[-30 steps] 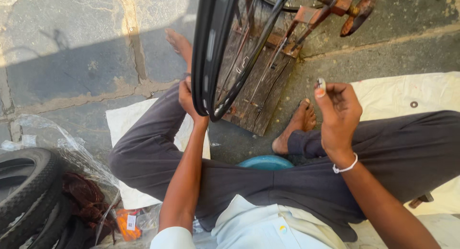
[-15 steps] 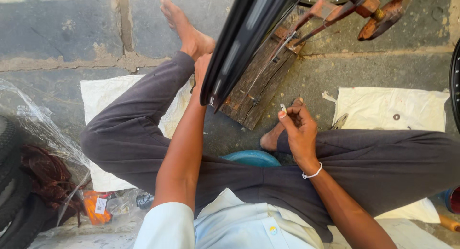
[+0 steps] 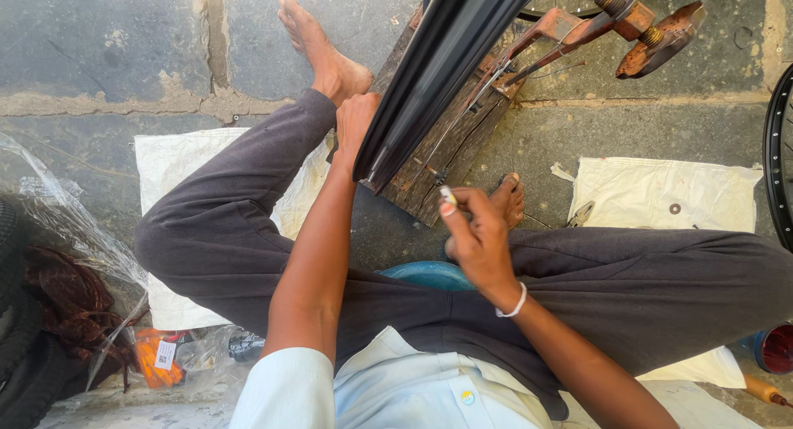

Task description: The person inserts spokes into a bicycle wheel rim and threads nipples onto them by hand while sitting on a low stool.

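Landmark: the black steel bicycle wheel rim (image 3: 438, 74), standing on edge in a rusty red metal truing stand (image 3: 615, 24).

Nearest the rim's lower end: right hand (image 3: 479, 235), fingers pinched on a small pale slim piece (image 3: 447, 195) (too small to tell what it is, maybe a spoke nipple or key). White bangle (image 3: 514, 303) on that wrist.

Left of the rim's lower end: left hand (image 3: 355, 123) curled shut on the rim's edge, steadying it.

Under the rim: weathered wooden block (image 3: 450, 148), thin spokes run across it.

Right of the rim: white cloth sheet (image 3: 661, 198) on the stone floor, small washer (image 3: 675, 208) on it.

Handling, my read: rim is stiff, light for its size, smooth-painted so slippery; grip the edge, not the spokes (they bend). The pinched piece is tiny, easy to drop.
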`<state>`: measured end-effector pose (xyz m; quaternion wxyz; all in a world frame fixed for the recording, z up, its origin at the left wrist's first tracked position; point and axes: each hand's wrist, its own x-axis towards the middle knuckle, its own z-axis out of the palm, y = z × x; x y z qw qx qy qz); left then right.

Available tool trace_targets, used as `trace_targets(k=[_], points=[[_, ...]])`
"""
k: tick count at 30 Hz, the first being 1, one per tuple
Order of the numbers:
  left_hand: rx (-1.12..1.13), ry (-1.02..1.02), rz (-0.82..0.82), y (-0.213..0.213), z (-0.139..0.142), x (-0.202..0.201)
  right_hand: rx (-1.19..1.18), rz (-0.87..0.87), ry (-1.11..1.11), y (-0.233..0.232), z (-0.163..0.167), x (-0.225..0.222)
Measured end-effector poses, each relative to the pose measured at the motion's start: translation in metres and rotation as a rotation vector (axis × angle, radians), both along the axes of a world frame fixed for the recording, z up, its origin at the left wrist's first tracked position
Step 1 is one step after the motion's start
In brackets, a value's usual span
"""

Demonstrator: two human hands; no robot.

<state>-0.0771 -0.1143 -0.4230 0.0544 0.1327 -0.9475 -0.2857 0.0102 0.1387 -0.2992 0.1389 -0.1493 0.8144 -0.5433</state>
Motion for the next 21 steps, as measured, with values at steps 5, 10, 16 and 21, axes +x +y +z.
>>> trace_targets(k=[5,10,16,21], points=[[0.012,0.020,-0.015,0.000,-0.001,0.001,-0.049,0.125,0.156,-0.041,0.023,0.005],[0.001,-0.001,-0.008,0.001,0.000,0.000,-0.020,0.155,0.523,-0.058,0.038,-0.001],[0.041,-0.024,0.001,0.000,-0.003,0.000,-0.039,0.147,0.663,-0.071,0.026,-0.015],[-0.004,0.001,-0.019,-0.001,-0.007,-0.001,-0.049,0.179,0.740,-0.076,0.009,-0.023]])
